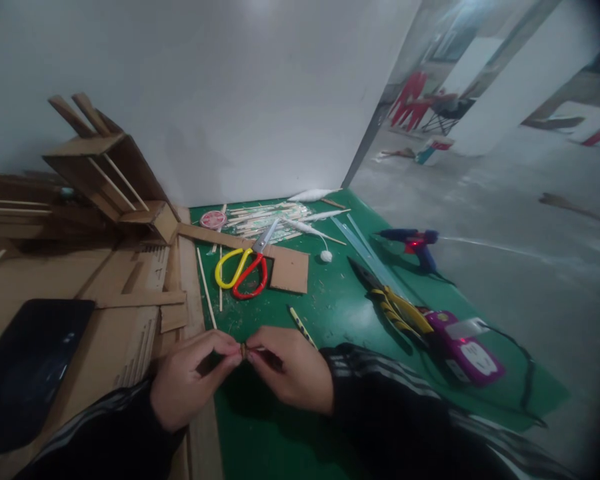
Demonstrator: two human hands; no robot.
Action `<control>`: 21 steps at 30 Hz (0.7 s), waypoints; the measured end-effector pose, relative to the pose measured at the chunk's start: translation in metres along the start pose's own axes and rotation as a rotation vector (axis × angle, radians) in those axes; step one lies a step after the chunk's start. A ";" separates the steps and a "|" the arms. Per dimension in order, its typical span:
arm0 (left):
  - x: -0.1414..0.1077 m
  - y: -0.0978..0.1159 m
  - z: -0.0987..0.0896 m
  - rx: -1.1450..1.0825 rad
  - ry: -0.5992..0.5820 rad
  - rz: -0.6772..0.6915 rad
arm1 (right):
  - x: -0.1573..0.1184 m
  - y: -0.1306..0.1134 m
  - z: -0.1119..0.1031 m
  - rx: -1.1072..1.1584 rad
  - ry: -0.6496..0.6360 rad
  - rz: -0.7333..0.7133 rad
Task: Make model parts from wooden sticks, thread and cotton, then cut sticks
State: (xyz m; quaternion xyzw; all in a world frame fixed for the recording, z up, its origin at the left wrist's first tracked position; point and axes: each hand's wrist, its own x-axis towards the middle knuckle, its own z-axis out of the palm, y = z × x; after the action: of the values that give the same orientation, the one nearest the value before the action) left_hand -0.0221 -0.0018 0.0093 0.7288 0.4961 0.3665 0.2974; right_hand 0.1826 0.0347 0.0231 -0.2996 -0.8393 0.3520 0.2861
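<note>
My left hand (195, 370) and my right hand (293, 367) meet low over the green table (330, 313). Between their pinched fingertips is a small brown piece (243, 350), mostly covered by the fingers; it may be cardboard, but its kind is too small to tell. Just beyond the hands lie scissors (250, 273) with one yellow and one red handle. Beside the scissors is a square of cardboard (290, 270). A yellow-and-black striped pencil-like stick (303, 325) shows behind my right hand, and a thin wooden stick (207, 290) lies beyond my left.
Pliers (395, 307), a blue glue gun (415, 243) with a red light, and a purple power box (465, 347) with a cord lie at right. Wooden sticks (260, 219) and a tape roll (213, 220) sit near the wall. A cardboard structure (110, 173) and a dark panel (30, 373) occupy the left.
</note>
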 end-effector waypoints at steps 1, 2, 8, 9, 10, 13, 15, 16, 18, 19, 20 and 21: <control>0.001 0.001 0.000 -0.010 -0.021 0.021 | 0.000 0.001 0.000 -0.008 -0.018 -0.001; 0.001 0.002 0.000 -0.013 -0.041 0.039 | -0.001 0.001 0.000 -0.017 -0.037 -0.004; 0.005 0.004 -0.001 0.093 0.012 0.227 | 0.003 -0.004 -0.004 0.037 -0.054 0.086; 0.004 0.004 -0.001 0.132 0.021 0.262 | 0.004 -0.006 -0.005 0.048 -0.051 0.101; 0.004 0.003 -0.002 0.173 0.023 0.294 | 0.005 -0.007 -0.006 0.055 -0.052 0.111; 0.003 0.002 -0.004 0.313 0.010 0.387 | 0.006 -0.008 -0.007 0.055 -0.072 0.118; 0.003 0.002 -0.005 0.419 -0.007 0.433 | 0.006 -0.008 -0.008 0.038 -0.094 0.106; 0.004 0.002 -0.006 0.463 -0.019 0.448 | 0.006 -0.007 -0.009 0.022 -0.109 0.093; 0.004 0.002 -0.005 0.508 -0.051 0.457 | 0.006 -0.006 -0.009 -0.017 -0.140 0.057; 0.005 0.002 -0.004 0.513 -0.063 0.453 | 0.006 -0.006 -0.009 -0.038 -0.152 0.037; 0.005 0.002 -0.004 0.512 -0.071 0.449 | 0.006 -0.006 -0.009 -0.063 -0.158 0.017; 0.005 0.001 -0.003 0.508 -0.074 0.446 | 0.005 -0.006 -0.008 -0.094 -0.163 0.000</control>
State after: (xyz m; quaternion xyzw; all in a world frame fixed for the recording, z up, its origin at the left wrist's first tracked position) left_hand -0.0229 0.0025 0.0133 0.8829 0.3888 0.2606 0.0367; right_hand 0.1830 0.0385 0.0341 -0.2831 -0.8753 0.3356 0.2025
